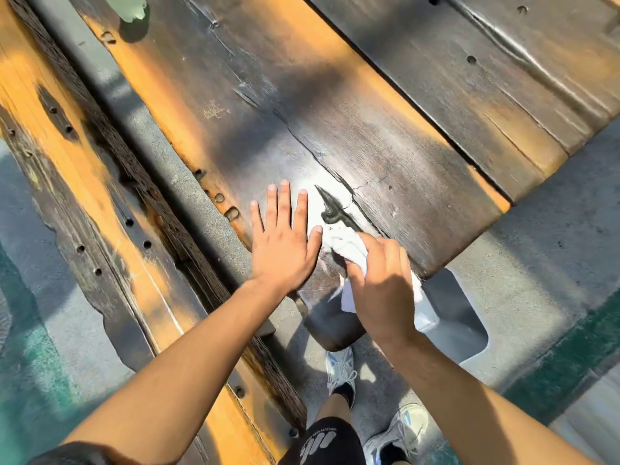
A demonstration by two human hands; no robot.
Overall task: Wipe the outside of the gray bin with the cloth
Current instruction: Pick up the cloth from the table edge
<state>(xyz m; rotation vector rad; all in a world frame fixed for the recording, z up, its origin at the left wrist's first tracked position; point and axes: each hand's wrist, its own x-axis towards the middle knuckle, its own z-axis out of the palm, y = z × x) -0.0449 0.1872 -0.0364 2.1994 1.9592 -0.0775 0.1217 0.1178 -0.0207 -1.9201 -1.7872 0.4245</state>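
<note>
Bare forearms reach down to both hands: left hand (280, 245) spread flat on the gray bin (335, 135), right hand (382, 283) bunched around the white cloth (349, 250). Its long planks run lower-left to upper-right.

Weathered dark-and-orange wooden planks (335, 112) ran toward twelve o'clock, gray concrete ground (543, 243) at four o'clock, green painted strip (570, 360), harsh sunlight glared.

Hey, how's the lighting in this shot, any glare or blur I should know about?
Head view: hard sunlight, a blown-out glare patch on the wood just past the left hand; the right hand shades part of the cloth; wide-angle bending and soft blur toward the edges.
</note>
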